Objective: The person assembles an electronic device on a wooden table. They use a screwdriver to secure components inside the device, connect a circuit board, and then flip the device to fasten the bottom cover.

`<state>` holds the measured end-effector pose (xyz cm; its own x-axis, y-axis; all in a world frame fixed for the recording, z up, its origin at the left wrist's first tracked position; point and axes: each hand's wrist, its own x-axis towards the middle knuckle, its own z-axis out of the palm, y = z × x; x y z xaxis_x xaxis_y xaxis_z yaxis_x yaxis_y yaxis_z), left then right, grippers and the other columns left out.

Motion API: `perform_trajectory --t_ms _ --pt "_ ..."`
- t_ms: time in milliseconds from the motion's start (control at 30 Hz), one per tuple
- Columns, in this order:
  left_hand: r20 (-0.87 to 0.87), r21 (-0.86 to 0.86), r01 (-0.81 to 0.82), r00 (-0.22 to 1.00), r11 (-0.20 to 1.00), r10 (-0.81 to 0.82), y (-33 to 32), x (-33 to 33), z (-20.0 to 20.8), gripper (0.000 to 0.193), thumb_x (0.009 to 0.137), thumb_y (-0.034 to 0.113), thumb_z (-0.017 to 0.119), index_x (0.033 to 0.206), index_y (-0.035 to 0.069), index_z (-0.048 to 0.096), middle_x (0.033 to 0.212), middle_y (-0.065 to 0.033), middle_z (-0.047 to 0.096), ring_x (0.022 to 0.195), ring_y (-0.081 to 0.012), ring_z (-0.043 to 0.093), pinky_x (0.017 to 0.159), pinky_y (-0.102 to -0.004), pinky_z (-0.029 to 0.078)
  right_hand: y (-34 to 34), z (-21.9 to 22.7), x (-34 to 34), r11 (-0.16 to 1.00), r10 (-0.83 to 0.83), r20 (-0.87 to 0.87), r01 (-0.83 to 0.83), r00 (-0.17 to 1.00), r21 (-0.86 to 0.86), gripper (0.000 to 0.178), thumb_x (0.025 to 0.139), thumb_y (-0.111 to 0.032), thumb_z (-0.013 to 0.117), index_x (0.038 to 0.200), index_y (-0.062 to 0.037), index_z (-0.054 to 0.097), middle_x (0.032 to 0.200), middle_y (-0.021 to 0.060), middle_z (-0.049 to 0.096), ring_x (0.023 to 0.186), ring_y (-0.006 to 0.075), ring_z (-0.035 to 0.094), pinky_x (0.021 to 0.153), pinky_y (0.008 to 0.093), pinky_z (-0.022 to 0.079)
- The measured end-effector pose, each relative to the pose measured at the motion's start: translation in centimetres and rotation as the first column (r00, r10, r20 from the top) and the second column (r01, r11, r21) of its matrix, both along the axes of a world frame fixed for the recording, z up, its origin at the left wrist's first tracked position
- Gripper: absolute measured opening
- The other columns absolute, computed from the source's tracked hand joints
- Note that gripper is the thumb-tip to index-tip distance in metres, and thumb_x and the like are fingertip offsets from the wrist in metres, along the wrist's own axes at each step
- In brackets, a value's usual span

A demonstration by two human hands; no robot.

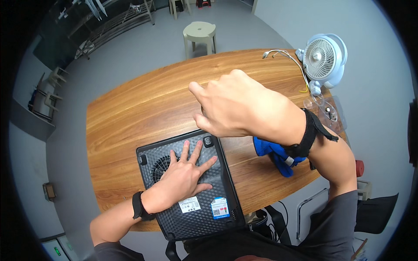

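Note:
A flat black appliance (174, 217), which looks like an induction cooker turned underside up, lies at the table's near edge. Its textured base has a round fan grille, corner feet and two labels. My left hand (185, 174) rests on it, open, with fingers spread and partly covering the grille. Raised over the table beyond the appliance's far right corner is my right hand (241, 104), its fingers curled; whatever they may hold is hidden from this side. Below the right wrist, a blue cloth (278, 158) lies bunched on the wood, partly covered by my forearm.
A white fan (320, 58) stands at the wooden table's (143, 108) far right corner, with a white cable (289, 54) beside it. Clear plastic packaging (337, 115) lies at the right edge. A stool (199, 32) stands beyond the table.

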<state>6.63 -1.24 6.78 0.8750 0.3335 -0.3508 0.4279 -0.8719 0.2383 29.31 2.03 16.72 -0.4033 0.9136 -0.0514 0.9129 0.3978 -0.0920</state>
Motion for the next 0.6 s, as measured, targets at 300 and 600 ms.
perform_trajectory --t_ms 300,600 --pt "-0.013 0.054 0.036 0.999 0.998 -0.035 -0.1 0.0 0.1 0.078 0.088 0.064 0.066 0.151 0.022 0.050 0.156 -0.0337 0.034 0.138 -0.0613 0.037 0.105 -0.0669 0.043 0.4 -0.1 -1.0 0.998 0.062 0.123 -0.060 0.990 -0.022 0.026 0.094 -0.023 0.057 0.097 -0.0048 0.075 0.082 0.0125 0.075 0.080 0.0277 0.075 0.065 0.0385 0.057" --pt "-0.003 0.063 0.043 0.999 0.997 -0.043 -0.1 0.0 0.0 0.077 0.087 0.065 0.065 0.150 0.022 0.051 0.155 -0.0343 0.035 0.138 -0.0608 0.038 0.106 -0.0646 0.044 -1.1 -1.8 0.3 0.978 0.086 -0.014 -0.081 0.996 0.194 0.035 0.096 -0.030 0.060 0.113 0.0004 0.065 0.073 0.0157 0.071 0.073 0.0347 0.072 0.067 0.0440 0.058"
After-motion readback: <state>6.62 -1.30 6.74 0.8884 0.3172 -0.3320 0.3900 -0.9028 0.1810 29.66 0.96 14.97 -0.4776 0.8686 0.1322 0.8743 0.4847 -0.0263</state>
